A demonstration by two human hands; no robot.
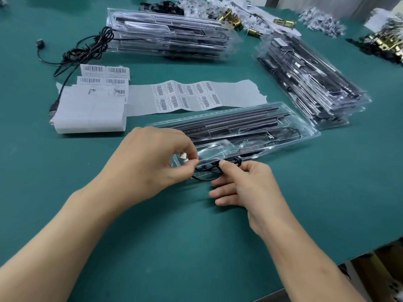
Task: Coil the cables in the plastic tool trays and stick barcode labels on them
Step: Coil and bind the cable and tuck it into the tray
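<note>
Both hands work at the tray's near edge: right hand (246, 188) pinches the black cable (209, 172) loop, left hand (152, 158) pinches its other side, perhaps with a white scrap (182, 155), hard to tell. Coiling step, I'd say. Next: tuck the coil into the tray (283, 118). Beyond the tray, the label strip (189, 95) waits.

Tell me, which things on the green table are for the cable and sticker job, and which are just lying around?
For the job: black cable, pinched by left hand and right hand; clear tray in front; barcode label strip; far tray stack; right tray stack.

Just lying about: brass lock parts; small white bits.
</note>
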